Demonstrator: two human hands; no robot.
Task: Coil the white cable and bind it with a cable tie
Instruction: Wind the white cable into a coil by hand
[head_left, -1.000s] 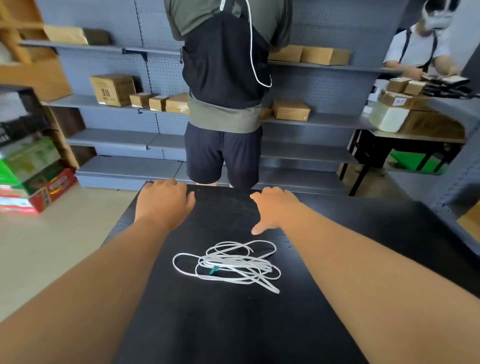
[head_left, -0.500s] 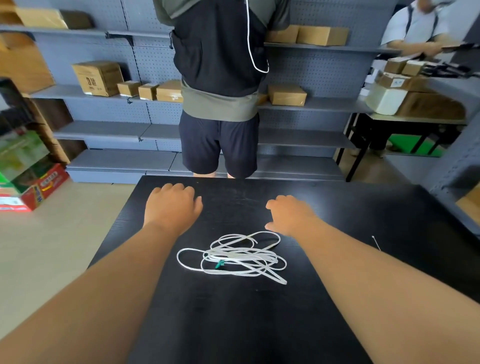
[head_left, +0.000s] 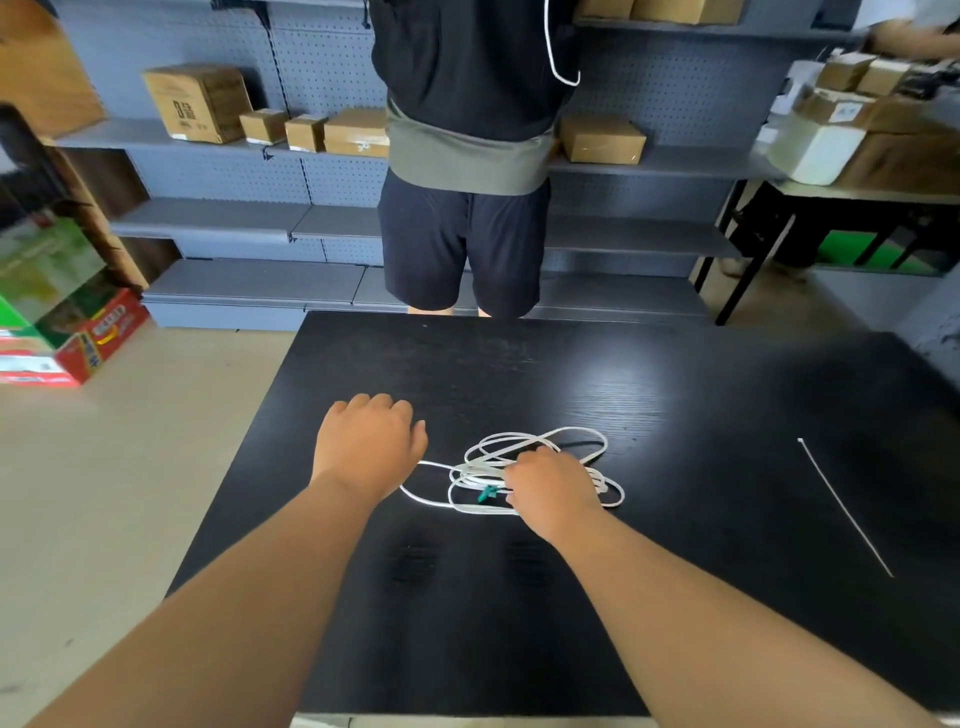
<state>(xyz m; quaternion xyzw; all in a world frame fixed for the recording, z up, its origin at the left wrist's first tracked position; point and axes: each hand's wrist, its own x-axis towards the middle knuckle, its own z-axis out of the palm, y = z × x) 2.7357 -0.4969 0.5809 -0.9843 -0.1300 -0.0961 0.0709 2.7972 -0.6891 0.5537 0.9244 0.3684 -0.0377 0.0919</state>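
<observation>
In front of me is a matte black wood-grain tabletop (head_left: 467, 597), its near stretch bare except for my two forearms reaching forward across it. My right hand (head_left: 553, 488) lies knuckles up on top of the loose tangle of thin white cable (head_left: 540, 441), fingers curled down into the strands near a small teal clip (head_left: 487, 493) on the bundle; I cannot tell whether the fingers have actually closed around any strand, as the back of the hand hides them. My left hand (head_left: 366, 449) sits palm down just beside the left end of the tangle, fingers loosely curled under and holding nothing, with one white loop running up to the thumb side. The cable sprawls in uneven loops at the table's middle, not yet gathered. Well apart to the right, a long thin pale cable tie (head_left: 844, 506) lies straight and diagonal on the tabletop. Past the far table edge a person in dark shorts and a black top (head_left: 462, 156) stands with their back to me, facing grey pegboard shelving (head_left: 234, 218) that carries brown cardboard boxes (head_left: 200, 104). Colourful printed cartons (head_left: 67, 332) are stacked on the beige floor at left, and a side table with more boxes (head_left: 862, 140) stands at far right.
</observation>
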